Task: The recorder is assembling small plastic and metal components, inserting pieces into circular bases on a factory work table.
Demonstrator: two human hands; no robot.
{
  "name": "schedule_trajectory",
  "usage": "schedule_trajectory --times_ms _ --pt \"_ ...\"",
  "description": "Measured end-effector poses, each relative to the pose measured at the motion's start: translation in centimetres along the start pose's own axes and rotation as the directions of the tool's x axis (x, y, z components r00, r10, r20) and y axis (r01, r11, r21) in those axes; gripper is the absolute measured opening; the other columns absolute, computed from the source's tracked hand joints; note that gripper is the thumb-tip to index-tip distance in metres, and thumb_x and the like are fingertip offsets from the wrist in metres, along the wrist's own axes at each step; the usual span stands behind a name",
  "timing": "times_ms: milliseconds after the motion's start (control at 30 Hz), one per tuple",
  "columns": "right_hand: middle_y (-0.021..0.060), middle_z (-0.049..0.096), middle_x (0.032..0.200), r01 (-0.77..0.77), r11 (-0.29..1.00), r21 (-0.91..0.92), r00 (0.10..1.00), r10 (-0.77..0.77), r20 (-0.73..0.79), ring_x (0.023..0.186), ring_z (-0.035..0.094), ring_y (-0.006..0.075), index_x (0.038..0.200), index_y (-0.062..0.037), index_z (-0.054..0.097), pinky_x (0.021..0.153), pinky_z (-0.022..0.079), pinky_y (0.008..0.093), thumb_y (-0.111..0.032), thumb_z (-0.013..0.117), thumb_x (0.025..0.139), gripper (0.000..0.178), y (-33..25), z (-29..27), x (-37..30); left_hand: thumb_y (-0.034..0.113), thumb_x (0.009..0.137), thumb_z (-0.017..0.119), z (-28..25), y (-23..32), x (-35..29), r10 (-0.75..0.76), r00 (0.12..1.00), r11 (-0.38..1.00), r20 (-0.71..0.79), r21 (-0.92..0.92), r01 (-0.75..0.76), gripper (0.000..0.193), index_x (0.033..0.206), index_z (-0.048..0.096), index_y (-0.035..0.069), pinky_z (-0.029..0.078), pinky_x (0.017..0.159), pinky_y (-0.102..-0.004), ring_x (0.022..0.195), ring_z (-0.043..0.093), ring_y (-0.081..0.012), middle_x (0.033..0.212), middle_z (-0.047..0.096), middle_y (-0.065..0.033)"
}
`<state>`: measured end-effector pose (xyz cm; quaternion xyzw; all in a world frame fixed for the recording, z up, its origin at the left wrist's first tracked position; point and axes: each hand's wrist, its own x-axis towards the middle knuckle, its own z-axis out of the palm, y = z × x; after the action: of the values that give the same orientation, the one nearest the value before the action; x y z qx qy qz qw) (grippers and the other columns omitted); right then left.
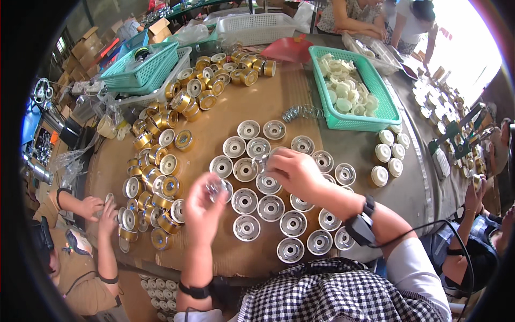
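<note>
Several white round cups (270, 207) with silver rims and a central hole stand open side up in rows before me. My left hand (203, 206) is raised at the left edge of these rows, its fingers curled around small shiny metal pieces (215, 188) whose exact shape is blurred. Over the middle of the rows, my right hand (294, 167) pinches a small shiny metal piece (261, 161), partly covered by the fingers. A row of silver coil springs (303, 112) lies on the table beyond the cups.
Gold-sided round caps (153, 177) lie heaped to the left and far left. A turquoise basket (322, 115) of white plastic parts stands at the far right, with white-topped pieces (382, 153) nearby. Co-workers' hands (104, 210) work at the left and right edges. A red dustpan-like scoop (287, 49) lies far back.
</note>
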<state>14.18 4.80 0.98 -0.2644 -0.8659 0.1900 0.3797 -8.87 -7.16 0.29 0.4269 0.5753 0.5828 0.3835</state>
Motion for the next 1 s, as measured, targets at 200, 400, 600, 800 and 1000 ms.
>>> schedule_trajectory --times_ms 200,400,600,800,1000 --pt "0.0076 0.065 0.095 0.126 0.953 -0.274 0.926 -0.014 0.377 0.099 0.065 0.0297 0.095 -0.0103 0.066 0.083 0.055 0.0423 -0.012 0.07 0.078 0.017 3.0 7.4 1.8 0.017 0.08 0.082 -1.8 -4.1 6.9 0.279 0.956 0.686 0.095 0.677 -0.268 0.039 0.116 0.07 0.007 0.048 0.101 -0.039 0.11 0.066 -0.0278 0.114 0.072 -0.009" --pt "0.0135 0.063 0.11 -0.07 0.997 0.019 0.919 0.057 0.39 0.108 0.062 0.0353 0.104 -0.0076 0.067 0.09 0.054 0.0449 -0.009 0.071 0.081 0.024 2.9 6.8 1.9 0.019 0.071 0.086 -1.8 -6.0 7.6 0.244 0.962 0.555 0.124 0.795 -0.244 0.045 0.112 0.071 0.011 0.038 0.105 -0.046 0.116 0.061 -0.0291 0.119 0.07 -0.0053" --pt "0.0193 0.059 0.12 -0.331 0.769 -0.547 0.918 0.397 0.004 0.113 0.06 0.0398 0.127 -0.0014 0.056 0.096 0.052 0.046 -0.011 0.071 0.083 0.048 12.3 -0.5 4.7 0.019 0.082 0.082 -2.2 -4.2 7.3 0.339 0.938 0.647 0.073 0.706 -0.289 0.043 0.119 0.067 0.002 0.048 0.099 -0.0432 0.113 0.063 -0.0341 0.117 0.068 -0.0161" --pt "0.0242 0.059 0.128 -0.269 0.4 -0.876 0.848 0.53 -0.019 0.121 0.059 0.0387 0.138 0.0053 0.047 0.1 0.051 0.045 -0.009 0.072 0.079 0.066 20.8 0.9 5.0 0.017 0.084 0.08 6.1 -1.5 11.7 0.48 0.827 0.591 0.293 0.588 -0.552 0.04 0.119 0.066 0.003 0.049 0.098 -0.0416 0.113 0.062 -0.0335 0.118 0.066 -0.0152" --pt "0.0173 0.066 0.12 0.02 0.406 -0.914 0.583 0.737 0.341 0.112 0.066 0.0341 0.121 -0.0016 0.065 0.089 0.056 0.0371 -0.009 0.071 0.081 0.041 17.3 -2.6 6.9 0.022 0.077 0.082 17.2 -2.9 20.0 0.316 0.764 0.356 0.562 0.676 -0.645 0.069 0.138 0.054 0.007 0.046 0.106 -0.0452 0.123 0.055 -0.0359 0.131 0.058 -0.0145"
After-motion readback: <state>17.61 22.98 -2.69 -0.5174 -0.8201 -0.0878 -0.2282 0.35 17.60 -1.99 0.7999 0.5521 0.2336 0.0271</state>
